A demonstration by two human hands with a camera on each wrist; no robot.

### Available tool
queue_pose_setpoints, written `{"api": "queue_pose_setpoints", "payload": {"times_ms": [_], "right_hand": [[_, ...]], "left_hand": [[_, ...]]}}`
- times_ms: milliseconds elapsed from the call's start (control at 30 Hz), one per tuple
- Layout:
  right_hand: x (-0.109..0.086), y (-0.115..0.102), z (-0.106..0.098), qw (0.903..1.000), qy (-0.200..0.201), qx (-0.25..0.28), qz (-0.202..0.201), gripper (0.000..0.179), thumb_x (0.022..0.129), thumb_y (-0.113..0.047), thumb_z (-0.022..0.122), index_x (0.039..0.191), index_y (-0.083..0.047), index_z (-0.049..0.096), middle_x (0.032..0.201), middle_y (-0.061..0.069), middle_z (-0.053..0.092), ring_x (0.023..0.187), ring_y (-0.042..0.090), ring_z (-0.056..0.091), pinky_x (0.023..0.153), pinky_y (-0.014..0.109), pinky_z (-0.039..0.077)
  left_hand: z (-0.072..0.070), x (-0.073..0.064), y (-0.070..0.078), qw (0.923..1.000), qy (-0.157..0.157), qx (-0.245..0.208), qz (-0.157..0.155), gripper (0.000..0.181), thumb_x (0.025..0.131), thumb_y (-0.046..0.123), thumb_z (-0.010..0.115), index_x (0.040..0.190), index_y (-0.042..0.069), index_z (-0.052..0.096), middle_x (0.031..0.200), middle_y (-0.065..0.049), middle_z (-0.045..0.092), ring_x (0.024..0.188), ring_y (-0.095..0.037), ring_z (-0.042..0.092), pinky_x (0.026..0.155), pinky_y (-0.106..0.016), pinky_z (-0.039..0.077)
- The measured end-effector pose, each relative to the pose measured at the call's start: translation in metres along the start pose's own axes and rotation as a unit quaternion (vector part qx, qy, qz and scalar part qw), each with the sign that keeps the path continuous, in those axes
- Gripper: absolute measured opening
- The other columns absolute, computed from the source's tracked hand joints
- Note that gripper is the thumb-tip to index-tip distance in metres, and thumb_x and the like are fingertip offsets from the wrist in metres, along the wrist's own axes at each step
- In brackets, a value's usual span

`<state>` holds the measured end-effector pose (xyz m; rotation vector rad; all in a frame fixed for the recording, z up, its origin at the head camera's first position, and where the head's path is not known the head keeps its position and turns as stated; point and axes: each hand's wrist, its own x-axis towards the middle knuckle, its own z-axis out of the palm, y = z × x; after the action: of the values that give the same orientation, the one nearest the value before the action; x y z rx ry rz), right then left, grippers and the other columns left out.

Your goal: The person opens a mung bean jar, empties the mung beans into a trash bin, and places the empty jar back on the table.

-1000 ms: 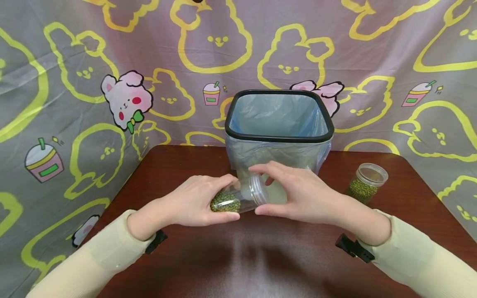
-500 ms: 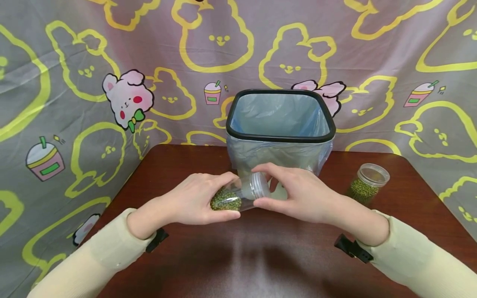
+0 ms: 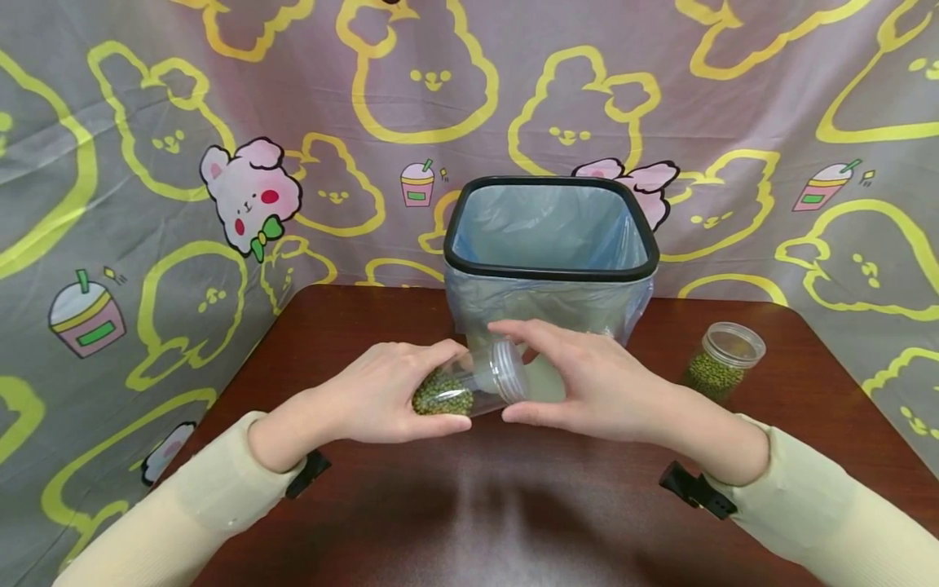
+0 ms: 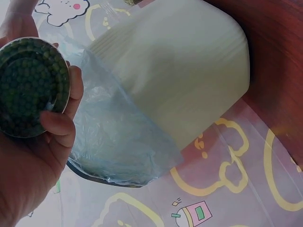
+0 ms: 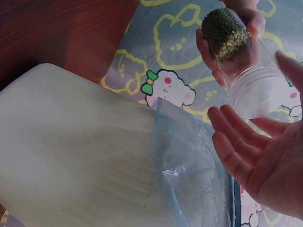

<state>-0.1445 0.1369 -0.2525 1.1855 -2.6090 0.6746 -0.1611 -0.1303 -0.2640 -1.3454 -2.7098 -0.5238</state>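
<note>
A clear plastic jar (image 3: 480, 395), part filled with green beans, lies tilted in the air in front of the bin. My left hand (image 3: 381, 395) grips its bean-filled bottom end; the left wrist view shows the beans through the jar's base (image 4: 28, 85). At the other end sits a clear screw lid (image 3: 509, 371). Around that lid, my right hand (image 3: 594, 383) has its fingers and thumb spread. In the right wrist view the fingers (image 5: 239, 151) look fairly straight beside the lid, and small gaps show; whether any fingertip touches is hard to tell.
Behind the hands stands a pale bin (image 3: 550, 314) with a black rim and a bluish plastic liner. A second lidded jar (image 3: 715, 371) of green beans stands on the brown table (image 3: 352, 326) at the right. Patterned cloth (image 3: 308, 81) surrounds the table.
Half a second ago my right fingers were closer round the lid and turned; now they are spread wider, as they were one second ago. The left hand and jar stay nearly in place.
</note>
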Motion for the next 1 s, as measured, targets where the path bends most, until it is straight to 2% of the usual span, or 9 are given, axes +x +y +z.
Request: {"api": "queue_pose_setpoints", "payload": {"times_ms": [167,367,500,633,800,1000], "right_hand": [[0.0013,-0.0015,-0.0017,0.9986,-0.012,0.032,0.04,0.07,0.089,-0.05,0.066,0.146,-0.022,0.039,0.121,-0.008,0.06,0.099,0.006,0.06,0.072,0.034,0.05],[0.0022,-0.0022,-0.0024,0.9957,-0.032,0.052,0.069,0.053,0.092,-0.048,0.063,0.135,-0.02,0.051,0.099,-0.011,0.062,0.084,0.004,0.059,0.068,0.029,0.05],[0.0016,-0.0017,-0.0015,0.9968,-0.03,0.048,0.056,0.051,0.091,-0.047,0.064,0.132,-0.019,0.054,0.094,-0.014,0.061,0.084,0.004,0.058,0.066,0.029,0.049],[0.001,-0.0003,-0.0009,0.9988,-0.018,0.037,0.026,0.054,0.09,-0.045,0.068,0.134,-0.018,0.053,0.102,-0.013,0.061,0.09,0.004,0.058,0.069,0.029,0.049],[0.0003,0.0014,-0.0018,0.999,-0.021,0.04,-0.004,0.06,0.087,-0.04,0.072,0.138,-0.019,0.049,0.11,-0.012,0.057,0.094,0.003,0.056,0.069,0.028,0.049],[0.0002,0.001,-0.0027,0.9997,-0.016,0.021,0.002,0.069,0.086,-0.046,0.071,0.144,-0.021,0.042,0.119,-0.009,0.056,0.101,0.006,0.058,0.073,0.032,0.05]], "left_hand": [[0.0,-0.0004,-0.0003,1.0,-0.001,0.004,0.001,0.053,0.084,0.056,0.067,0.12,0.019,0.055,0.085,0.016,0.059,0.07,-0.001,0.053,0.059,-0.024,0.045],[-0.0008,-0.0009,0.0002,1.0,-0.006,0.001,-0.003,0.054,0.084,0.056,0.066,0.122,0.019,0.055,0.086,0.016,0.059,0.07,-0.001,0.053,0.06,-0.024,0.046],[-0.0009,-0.0012,0.0003,1.0,-0.004,0.001,0.001,0.054,0.084,0.056,0.067,0.121,0.019,0.055,0.086,0.016,0.06,0.071,-0.001,0.053,0.06,-0.024,0.046],[-0.0007,-0.002,-0.0001,1.0,-0.002,-0.001,0.001,0.053,0.084,0.056,0.067,0.121,0.02,0.055,0.088,0.016,0.06,0.072,-0.001,0.053,0.062,-0.024,0.046],[-0.0005,-0.0031,-0.0008,1.0,-0.003,0.0,-0.004,0.054,0.084,0.057,0.066,0.121,0.019,0.055,0.088,0.016,0.06,0.072,-0.001,0.054,0.061,-0.024,0.046],[-0.0004,-0.0023,-0.0009,1.0,-0.001,-0.002,-0.004,0.053,0.084,0.056,0.067,0.12,0.019,0.055,0.086,0.016,0.059,0.071,-0.001,0.053,0.061,-0.024,0.046]]}}
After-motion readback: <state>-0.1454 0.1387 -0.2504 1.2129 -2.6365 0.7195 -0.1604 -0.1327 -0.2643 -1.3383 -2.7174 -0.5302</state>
